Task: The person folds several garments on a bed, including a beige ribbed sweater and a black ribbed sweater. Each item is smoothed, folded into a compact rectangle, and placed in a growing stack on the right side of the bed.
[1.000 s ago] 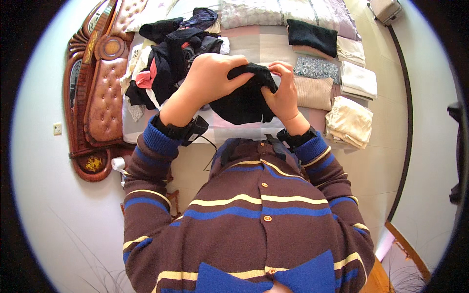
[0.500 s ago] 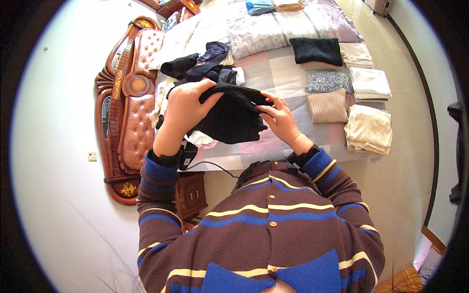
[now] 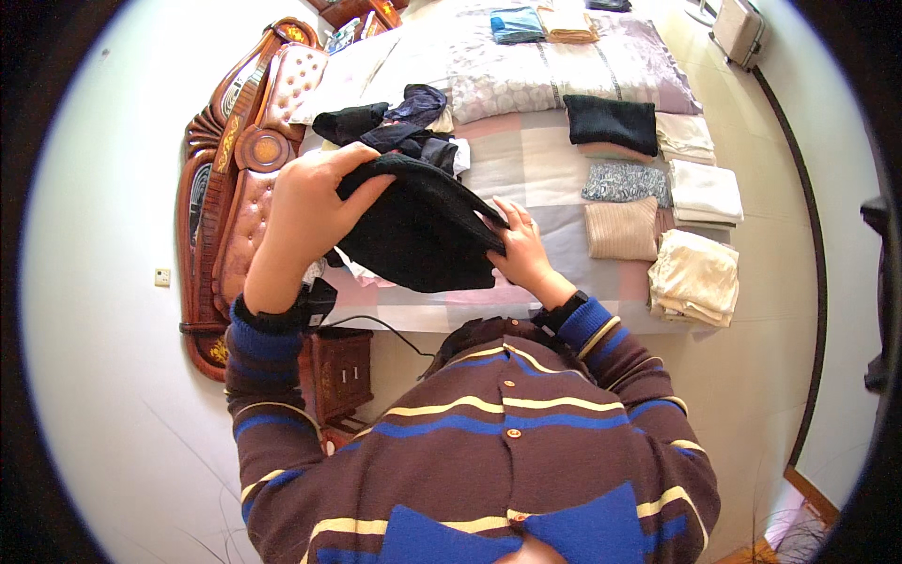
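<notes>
A piece of black knit clothing (image 3: 413,226) hangs between my two hands above the bed; its exact kind I cannot make out. My left hand (image 3: 319,202) pinches its upper left corner between thumb and fingers. At the other end, my right hand (image 3: 521,246) grips the right edge, with the fingers partly behind the cloth. Just beyond it lies a loose heap of dark clothes (image 3: 404,122), mixed with some white pieces. Part of that heap is hidden by the black garment.
Folded stacks stand along the bed's right side: a black knit (image 3: 613,124), a grey speckled knit (image 3: 625,182), a beige ribbed knit (image 3: 622,229), white cloth (image 3: 705,191) and cream cloth (image 3: 695,275). A tufted headboard (image 3: 249,226) rises at left. A suitcase (image 3: 738,33) stands far right.
My left hand has moved left and my right hand slightly down, so the black garment is spread wider and flatter. The whole view has shifted a little.
</notes>
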`<act>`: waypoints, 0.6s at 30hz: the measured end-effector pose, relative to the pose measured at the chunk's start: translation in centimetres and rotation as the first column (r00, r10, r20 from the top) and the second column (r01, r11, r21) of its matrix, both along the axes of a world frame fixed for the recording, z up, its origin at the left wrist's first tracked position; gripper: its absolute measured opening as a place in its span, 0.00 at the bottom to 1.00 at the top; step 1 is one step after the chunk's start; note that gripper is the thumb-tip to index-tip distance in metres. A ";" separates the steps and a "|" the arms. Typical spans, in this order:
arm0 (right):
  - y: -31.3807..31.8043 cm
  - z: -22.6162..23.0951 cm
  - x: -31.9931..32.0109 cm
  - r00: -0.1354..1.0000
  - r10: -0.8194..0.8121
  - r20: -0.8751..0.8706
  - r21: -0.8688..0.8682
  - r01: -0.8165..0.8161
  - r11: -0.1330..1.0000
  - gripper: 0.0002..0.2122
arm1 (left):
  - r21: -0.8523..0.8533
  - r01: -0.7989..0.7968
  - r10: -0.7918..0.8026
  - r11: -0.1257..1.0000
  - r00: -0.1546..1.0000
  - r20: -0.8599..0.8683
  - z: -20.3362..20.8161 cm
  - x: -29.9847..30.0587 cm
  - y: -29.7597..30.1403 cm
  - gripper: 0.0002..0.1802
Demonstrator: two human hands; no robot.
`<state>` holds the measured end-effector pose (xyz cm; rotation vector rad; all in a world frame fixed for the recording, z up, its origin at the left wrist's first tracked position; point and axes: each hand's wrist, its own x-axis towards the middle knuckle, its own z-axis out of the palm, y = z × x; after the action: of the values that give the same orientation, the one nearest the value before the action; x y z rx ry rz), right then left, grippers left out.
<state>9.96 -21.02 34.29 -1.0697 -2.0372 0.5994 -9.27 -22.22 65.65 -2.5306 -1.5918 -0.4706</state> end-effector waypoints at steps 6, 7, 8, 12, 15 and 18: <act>1.4 -3.4 1.3 0.989 0.108 -0.102 0.029 -0.105 0.994 0.21 | 0.005 0.027 -0.027 1.000 0.999 0.026 1.6 -1.6 -0.4 0.13; 1.9 -3.6 1.6 0.981 0.139 -0.132 -0.004 -0.141 0.990 0.19 | -0.004 0.028 -0.028 1.000 0.999 0.019 1.8 -2.0 -0.4 0.12; 2.3 -3.7 1.9 0.981 0.151 -0.121 -0.099 -0.164 0.982 0.18 | -0.017 0.023 -0.023 1.000 1.000 0.015 1.9 -2.4 -0.4 0.12; 3.5 -3.2 5.2 0.970 0.067 -0.232 -0.146 -0.103 0.984 0.08 | -0.008 -0.039 0.039 0.999 0.999 0.038 1.3 -4.3 -0.3 0.12; 4.7 -2.1 8.8 0.981 0.007 -0.192 -0.331 -0.072 0.941 0.09 | -0.098 -0.115 0.121 0.988 0.991 0.062 0.0 -6.1 -0.2 0.14; 4.9 -0.4 13.3 0.972 -0.041 -0.231 -0.529 -0.090 0.844 0.10 | -0.095 -0.093 0.102 0.991 0.990 0.101 -1.8 -7.8 0.4 0.16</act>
<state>23.24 -16.07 33.94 -1.2149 -1.7117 1.3042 -17.09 -21.78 63.87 -2.5151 -1.8035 -0.5413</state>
